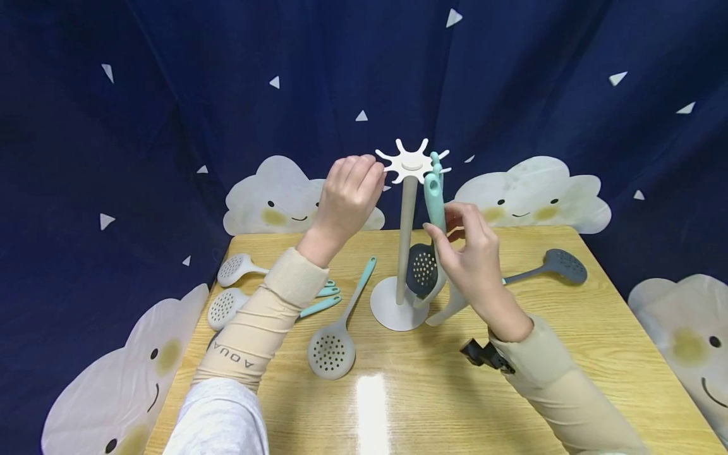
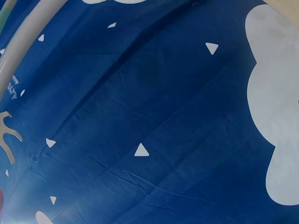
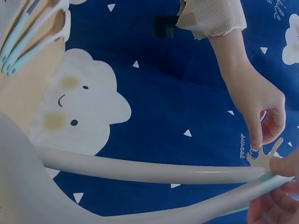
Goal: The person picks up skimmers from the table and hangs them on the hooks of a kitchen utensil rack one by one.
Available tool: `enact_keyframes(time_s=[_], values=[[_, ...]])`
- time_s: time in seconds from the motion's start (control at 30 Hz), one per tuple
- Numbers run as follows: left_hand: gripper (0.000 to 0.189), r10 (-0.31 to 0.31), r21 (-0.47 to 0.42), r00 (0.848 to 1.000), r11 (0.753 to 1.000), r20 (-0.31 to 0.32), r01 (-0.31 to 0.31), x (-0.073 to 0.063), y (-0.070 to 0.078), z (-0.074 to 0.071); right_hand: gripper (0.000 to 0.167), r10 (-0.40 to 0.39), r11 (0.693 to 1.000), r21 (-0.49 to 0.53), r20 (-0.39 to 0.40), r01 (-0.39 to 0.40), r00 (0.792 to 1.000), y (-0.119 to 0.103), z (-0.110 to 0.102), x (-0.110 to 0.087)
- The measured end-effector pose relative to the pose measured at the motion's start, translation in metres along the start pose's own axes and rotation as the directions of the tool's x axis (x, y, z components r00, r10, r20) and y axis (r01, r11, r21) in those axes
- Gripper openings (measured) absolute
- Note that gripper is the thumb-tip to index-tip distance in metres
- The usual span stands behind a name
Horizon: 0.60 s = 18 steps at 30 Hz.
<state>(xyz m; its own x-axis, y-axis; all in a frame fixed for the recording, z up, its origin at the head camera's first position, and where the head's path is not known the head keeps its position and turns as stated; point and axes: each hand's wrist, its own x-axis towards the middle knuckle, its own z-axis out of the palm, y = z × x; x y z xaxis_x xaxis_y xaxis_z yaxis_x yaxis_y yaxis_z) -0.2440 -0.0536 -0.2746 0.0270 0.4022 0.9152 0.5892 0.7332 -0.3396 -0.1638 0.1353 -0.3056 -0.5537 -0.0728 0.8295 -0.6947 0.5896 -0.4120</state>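
Observation:
A white utensil stand (image 1: 407, 234) with a star of hooks on top stands on the table. My left hand (image 1: 354, 189) pinches one of its hooks (image 3: 256, 158) between thumb and fingers. My right hand (image 1: 469, 253) grips the teal handle (image 1: 435, 202) of a light grey kitchen utensil, whose shaft and wide head (image 3: 28, 182) show in the right wrist view. The handle's top, with its hanging hole, is at the hooks on the right side. Behind it, a dark perforated skimmer (image 1: 423, 270) hangs from the stand beside the post. The left wrist view shows mostly curtain.
A light grey skimmer (image 1: 332, 351) lies left of the base. Farther left, light perforated utensils (image 1: 230, 270) with teal handles (image 1: 320, 306) lie partly under my left forearm. A dark perforated turner (image 1: 565, 265) lies at the right. A navy curtain (image 1: 341, 76) hangs behind the table (image 1: 421, 411).

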Motion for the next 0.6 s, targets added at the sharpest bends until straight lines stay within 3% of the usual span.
enact_keyframes(time_s=[0.6], values=[[0.010,-0.003,0.001,1.000,1.000,0.011,0.003,0.000,0.000,0.000,0.028,0.042,0.999,0.008,0.013,-0.043,0.999,0.005,0.013,0.000]])
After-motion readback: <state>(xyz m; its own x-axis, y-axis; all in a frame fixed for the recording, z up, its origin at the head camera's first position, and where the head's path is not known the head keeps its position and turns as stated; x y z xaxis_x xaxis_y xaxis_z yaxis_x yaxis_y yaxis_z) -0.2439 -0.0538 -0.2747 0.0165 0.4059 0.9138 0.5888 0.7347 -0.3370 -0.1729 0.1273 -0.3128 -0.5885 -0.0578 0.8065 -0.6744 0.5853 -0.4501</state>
